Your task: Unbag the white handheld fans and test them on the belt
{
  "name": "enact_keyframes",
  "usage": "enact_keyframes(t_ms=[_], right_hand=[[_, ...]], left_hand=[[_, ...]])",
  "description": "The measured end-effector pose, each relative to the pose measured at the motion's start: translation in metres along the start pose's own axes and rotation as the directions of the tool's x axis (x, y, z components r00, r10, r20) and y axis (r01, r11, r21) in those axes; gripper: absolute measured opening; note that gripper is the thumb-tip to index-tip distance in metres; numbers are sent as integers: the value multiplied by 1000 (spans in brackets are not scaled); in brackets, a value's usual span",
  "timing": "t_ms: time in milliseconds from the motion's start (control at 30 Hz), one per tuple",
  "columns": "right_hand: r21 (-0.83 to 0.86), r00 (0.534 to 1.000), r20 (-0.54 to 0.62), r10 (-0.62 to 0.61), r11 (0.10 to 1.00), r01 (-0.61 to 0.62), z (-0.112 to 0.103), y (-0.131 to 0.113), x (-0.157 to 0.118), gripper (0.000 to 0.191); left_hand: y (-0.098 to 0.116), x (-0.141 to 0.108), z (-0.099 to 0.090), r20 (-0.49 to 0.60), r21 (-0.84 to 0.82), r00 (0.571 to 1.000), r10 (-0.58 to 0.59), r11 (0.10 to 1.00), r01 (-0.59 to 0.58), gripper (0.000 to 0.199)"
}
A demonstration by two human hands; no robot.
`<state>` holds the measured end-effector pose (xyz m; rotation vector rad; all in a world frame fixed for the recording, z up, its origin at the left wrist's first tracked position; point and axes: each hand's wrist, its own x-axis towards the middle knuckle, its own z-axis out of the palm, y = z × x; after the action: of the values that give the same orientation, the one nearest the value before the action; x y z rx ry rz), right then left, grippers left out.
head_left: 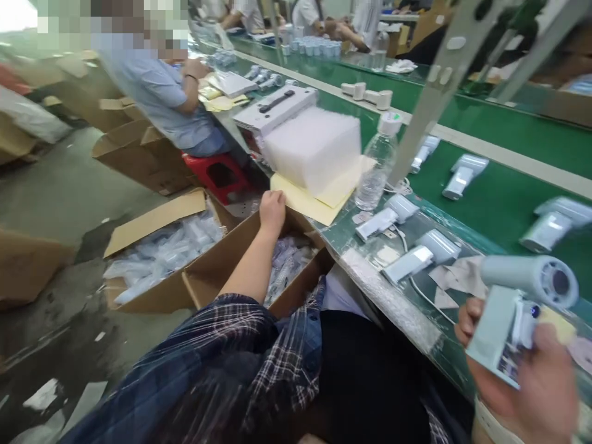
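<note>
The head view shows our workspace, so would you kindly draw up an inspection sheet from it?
Surface: green bench beside a green strip bearing more devices.
Job's things: held device, handle open, inner parts showing; two similar devices on the bench.
Clutter: clear bottle, white foam block, yellow sheets.
Hands: right hand grips the held device; left hand is at the cardboard box's rim, grip unclear.
Cables: white cable near the two devices, ends unclear.
Surroundings: co-worker on a red stool; scraps on the floor.

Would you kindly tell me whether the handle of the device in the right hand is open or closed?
Open: the handle shows inner parts.
</note>
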<state>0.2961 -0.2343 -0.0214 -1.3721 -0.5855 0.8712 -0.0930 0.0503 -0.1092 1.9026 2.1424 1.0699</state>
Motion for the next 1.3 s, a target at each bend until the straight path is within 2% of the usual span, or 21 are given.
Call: enact_keyframes(t_ms=[67,100,300,433,533,633,733,800,867,933,1033,1100,1133,1200,1300], right_hand=[[128,993,12,116,985,-116,7,-8,-6,40],[182,991,27,129,975,-132,9,-10,-8,43],[259,998,65,-12,966,-5,11,-11,-12,52],[287,996,50,-71,956,54,14,-11,-18,53],[274,991,34,-130,955,115,13,-11,-22,52],[246,986,-2,-165,956,160,10,-12,-26,53],[243,981,-14,-192,951,189,9,-12,-27,46],[249,978,2,-210,947,203,10,-12,-28,39],[246,977,42,-207,950,191,11,-13,-29,35],[239,979,93,-184,958,158,12,-15,-30,36],[238,977,132,-170,962,136,12,-15,-33,35],[247,973,142,-180,959,141,12,-15,-35,37],[252,971,153,-184,957,141,12,-14,-36,39],[257,969,167,-184,957,137,12,-12,-38,38],[242,975,146,-169,961,130,12,-7,-40,36]], left_hand=[[-1,0,2,-38,-48,999,5,999,-6,11],[-3,3,4,-59,-75,998,6,997,-10,12],[-16,28,21,-85,-179,996,5,984,-20,28],[-22,29,18,-67,-149,995,69,986,-79,28],[-20,24,2,-31,-104,989,143,984,-145,19],[-4,23,-29,-18,-50,983,181,982,-182,17],[28,25,-62,-170,16,956,241,970,-242,16],[58,25,-76,-290,22,902,320,945,-328,18],[90,18,-79,-319,-56,852,415,889,-454,19],[123,2,-76,-279,-205,819,501,802,-560,13],[170,-34,-70,-171,-420,751,638,642,-641,4],[199,-61,-71,-74,-552,660,748,520,-651,2],[213,-74,-72,-20,-612,601,799,466,-639,4],[235,-97,-78,70,-710,466,882,372,-597,6],[260,-121,-86,128,-811,269,955,257,-526,8]])
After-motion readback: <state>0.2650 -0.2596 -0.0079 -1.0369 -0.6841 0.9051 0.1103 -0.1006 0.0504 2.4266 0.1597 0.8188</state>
